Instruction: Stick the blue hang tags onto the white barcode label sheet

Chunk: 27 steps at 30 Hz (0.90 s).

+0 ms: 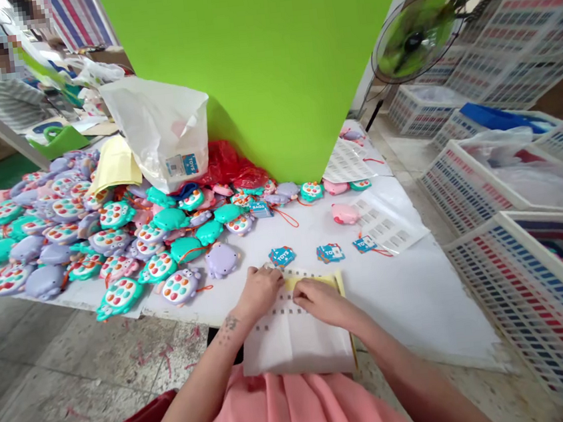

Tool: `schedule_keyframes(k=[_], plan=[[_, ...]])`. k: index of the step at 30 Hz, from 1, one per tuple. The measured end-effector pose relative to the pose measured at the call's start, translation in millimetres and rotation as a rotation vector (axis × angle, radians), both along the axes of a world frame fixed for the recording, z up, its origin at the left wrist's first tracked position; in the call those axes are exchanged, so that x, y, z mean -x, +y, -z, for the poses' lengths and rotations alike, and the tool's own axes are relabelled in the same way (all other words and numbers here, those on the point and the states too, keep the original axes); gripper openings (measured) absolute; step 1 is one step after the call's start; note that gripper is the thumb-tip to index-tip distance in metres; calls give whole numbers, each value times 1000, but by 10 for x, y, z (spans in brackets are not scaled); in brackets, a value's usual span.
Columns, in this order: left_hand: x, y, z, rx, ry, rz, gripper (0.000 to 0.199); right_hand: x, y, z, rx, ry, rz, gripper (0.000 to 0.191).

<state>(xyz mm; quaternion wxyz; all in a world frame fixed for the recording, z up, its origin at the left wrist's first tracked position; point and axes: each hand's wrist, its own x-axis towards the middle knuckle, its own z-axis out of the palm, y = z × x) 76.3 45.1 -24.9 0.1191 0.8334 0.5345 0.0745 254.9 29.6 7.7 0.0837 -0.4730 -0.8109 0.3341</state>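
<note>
A white sheet with rows of small dark square stickers [290,344] hangs over the table's near edge, with a yellow strip showing at its top. Over its upper left part is my left hand [262,289], fingers curled in a pinch; what they hold is too small to make out. My right hand [315,299] is closed above the sheet's right half, its fingertips bent down, their contents hidden. Just beyond my hands lie a pile of blue "TOYS" cards [281,256], a second pile of cards [331,253], and a card with an orange cord [364,244].
Turtle-like and crab-like toys [120,298] heap up on the left. Behind them stand a white plastic bag [159,130] and a red bag [231,166]. Label sheets [388,223] lie right. Plastic crates [493,269] and a fan [414,39] flank the table; a person [8,95] sits far left.
</note>
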Motion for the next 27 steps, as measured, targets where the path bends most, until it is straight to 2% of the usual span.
schedule_keyframes(k=[2,5,9,12,19,24,27], plan=[[72,15,-14,20,38,2,18,-107,52,141,-7,-56,74,12],[133,26,-60,64,61,-27,20,-194,84,226,-40,-37,116,11],[106,27,-121,122,15,-63,22,-76,34,265,-176,33,141,34],[77,33,-132,144,17,-73,23,60,-8,315,-320,-52,118,44],[81,51,-127,156,42,-52,28,204,-119,365,-537,-260,66,47],[79,52,-126,166,43,-70,29,230,-176,347,-514,-202,57,42],[76,55,-122,166,41,-50,28,256,-123,352,-466,-88,143,25]])
